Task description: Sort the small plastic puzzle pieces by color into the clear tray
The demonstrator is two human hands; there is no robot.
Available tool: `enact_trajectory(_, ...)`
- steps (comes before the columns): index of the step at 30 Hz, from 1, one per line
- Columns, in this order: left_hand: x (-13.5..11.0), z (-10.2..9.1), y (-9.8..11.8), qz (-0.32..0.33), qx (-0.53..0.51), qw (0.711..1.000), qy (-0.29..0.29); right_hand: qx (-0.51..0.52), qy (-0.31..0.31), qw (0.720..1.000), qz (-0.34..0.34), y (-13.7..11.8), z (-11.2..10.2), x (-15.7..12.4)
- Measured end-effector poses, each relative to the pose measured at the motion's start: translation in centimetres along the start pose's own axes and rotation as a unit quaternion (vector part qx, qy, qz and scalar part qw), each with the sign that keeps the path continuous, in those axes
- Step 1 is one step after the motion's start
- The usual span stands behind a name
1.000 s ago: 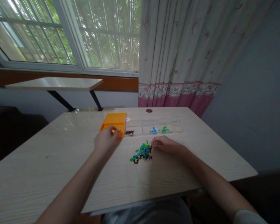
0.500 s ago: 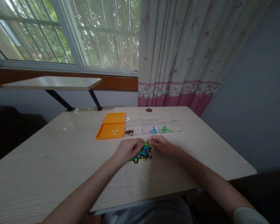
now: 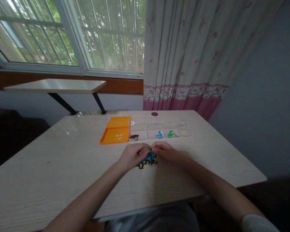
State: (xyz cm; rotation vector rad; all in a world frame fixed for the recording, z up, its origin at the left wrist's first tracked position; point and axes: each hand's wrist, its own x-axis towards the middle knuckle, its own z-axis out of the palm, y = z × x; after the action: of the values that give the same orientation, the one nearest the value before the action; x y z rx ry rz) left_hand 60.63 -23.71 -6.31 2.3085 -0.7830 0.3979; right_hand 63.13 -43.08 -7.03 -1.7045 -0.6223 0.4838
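Note:
A cluster of small plastic pieces (image 3: 151,158), brown, blue and green with a little yellow, lies on the table between and below my hands. From the left, my left hand (image 3: 132,155) reaches over it with curled fingers, thumb and fingertips closed at its far edge. My right hand (image 3: 166,151) meets it from the right, its fingers pinched together. The two sets of fingertips touch or nearly touch above the pieces. Whatever sits between them is too small and too hidden to make out. My left hand covers part of the cluster.
Behind the hands is a clear compartment tray (image 3: 155,138) with sorted brown, blue, green and yellow pieces. To its left, an orange open case (image 3: 108,138) holds several white pieces. A raised shelf (image 3: 62,85) stands at the back left of the table (image 3: 70,161).
My right hand has shifted slightly left, closing the small gap to my left fingertips. The green and yellow bits seen between them are now mostly covered. My left hand stays in place.

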Motion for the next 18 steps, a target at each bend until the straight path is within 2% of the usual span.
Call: enact_trajectory(18, -0.03, -0.01, 0.06, -0.007, -0.028, 0.999, -0.022, -0.013, -0.002, 1.0, 0.0, -0.21, 0.03, 0.03)
